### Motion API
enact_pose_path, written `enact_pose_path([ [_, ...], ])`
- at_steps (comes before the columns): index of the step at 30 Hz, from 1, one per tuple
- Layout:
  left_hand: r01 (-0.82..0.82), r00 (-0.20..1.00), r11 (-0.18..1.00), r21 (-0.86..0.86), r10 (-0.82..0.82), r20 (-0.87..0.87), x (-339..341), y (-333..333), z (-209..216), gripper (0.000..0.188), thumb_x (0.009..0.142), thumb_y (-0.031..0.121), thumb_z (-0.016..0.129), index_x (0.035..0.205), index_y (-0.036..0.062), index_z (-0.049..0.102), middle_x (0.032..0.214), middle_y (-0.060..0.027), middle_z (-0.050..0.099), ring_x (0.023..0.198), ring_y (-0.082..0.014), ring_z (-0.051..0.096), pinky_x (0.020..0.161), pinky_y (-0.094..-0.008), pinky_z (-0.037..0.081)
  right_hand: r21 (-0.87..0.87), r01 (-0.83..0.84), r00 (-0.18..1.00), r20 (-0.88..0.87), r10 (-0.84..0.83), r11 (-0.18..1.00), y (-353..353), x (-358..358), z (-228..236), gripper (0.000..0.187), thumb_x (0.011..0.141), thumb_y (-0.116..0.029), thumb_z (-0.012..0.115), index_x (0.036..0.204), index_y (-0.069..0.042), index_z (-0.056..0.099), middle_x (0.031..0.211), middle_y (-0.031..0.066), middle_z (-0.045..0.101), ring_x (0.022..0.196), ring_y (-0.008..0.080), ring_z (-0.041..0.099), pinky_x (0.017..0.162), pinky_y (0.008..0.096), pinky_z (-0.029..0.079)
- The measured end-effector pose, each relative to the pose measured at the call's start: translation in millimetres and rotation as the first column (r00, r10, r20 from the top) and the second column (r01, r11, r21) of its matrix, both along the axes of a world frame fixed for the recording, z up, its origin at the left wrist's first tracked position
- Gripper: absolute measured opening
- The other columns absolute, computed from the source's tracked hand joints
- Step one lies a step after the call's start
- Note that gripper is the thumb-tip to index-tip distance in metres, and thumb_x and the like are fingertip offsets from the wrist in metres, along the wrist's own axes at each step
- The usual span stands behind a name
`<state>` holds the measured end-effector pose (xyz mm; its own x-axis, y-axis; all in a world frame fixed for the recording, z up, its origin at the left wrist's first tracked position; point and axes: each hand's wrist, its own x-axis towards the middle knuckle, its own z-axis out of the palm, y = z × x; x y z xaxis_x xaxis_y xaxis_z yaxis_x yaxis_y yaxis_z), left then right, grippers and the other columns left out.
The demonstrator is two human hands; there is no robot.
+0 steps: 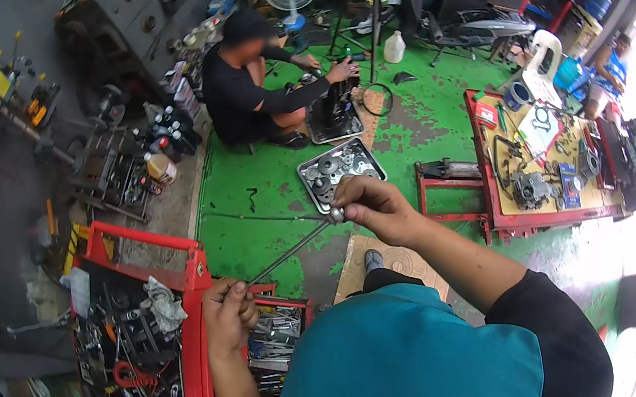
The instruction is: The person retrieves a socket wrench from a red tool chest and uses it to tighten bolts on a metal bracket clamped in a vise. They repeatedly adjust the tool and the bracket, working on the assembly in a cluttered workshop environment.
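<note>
A long, thin metal rod (291, 252) slants between my two hands, over the floor. My left hand (229, 309) is closed round its near, lower end, beside the red tool cart. At the other end my right hand (375, 207) pinches a small, shiny, rounded silver piece (337, 215) that looks like a socket; whether it is fixed to the rod I cannot tell. Just beyond my right hand, a metal tray (375, 172) of round gears and other machine parts lies on the green floor.
A red tool cart (198, 264) full of hand tools, with an open drawer (308, 309) of wrenches, stands at left. Ahead, a person in black (229, 95) crouches over a dark engine part (337, 106). A red-framed bench (497, 201) with engine parts is at right.
</note>
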<state>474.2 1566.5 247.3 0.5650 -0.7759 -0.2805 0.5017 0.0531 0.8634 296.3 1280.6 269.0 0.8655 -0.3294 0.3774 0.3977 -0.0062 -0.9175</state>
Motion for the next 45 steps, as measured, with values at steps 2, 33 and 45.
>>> enact_pose_path([
  [2,0.11,0.992,0.994,0.025,-0.109,-0.059,13,-3,5,0.029,0.098,0.023,0.068,0.081,0.0015,0.058,0.055,0.0054,0.035,0.042,-0.0046,0.026,0.041,-0.0248,0.019,-0.296,0.0,1.0,0.0,0.0,0.955,-12,-10,16,0.016,0.095,-0.008,0.067,0.11,-0.003,0.062,0.103,0.0097,0.062,0.097,0.0232,0.06,0.086,0.0357,0.048],
  [33,0.404,0.518,0.71,0.576,-0.697,0.496,22,-441,22,0.022,0.087,0.013,0.076,0.074,-0.003,0.068,0.057,0.0004,0.056,0.048,-0.0054,0.047,0.044,-0.0254,0.033,-0.961,-0.224,0.958,-0.247,-0.146,0.161,-347,-116,-21,0.012,0.078,-0.02,0.068,0.078,-0.009,0.073,0.083,0.0103,0.071,0.091,0.0331,0.067,0.077,0.0462,0.054],
  [45,0.505,0.114,0.721,0.475,-0.601,0.791,42,-578,5,0.015,0.086,0.014,0.075,0.087,-0.0008,0.073,0.07,-0.014,0.068,0.062,-0.0221,0.066,0.056,-0.0349,0.048,-0.551,-0.518,0.333,-0.835,-0.439,0.655,-429,-72,-42,0.021,0.087,-0.018,0.067,0.1,-0.003,0.074,0.093,0.0164,0.072,0.106,0.0373,0.062,0.086,0.0489,0.051],
])
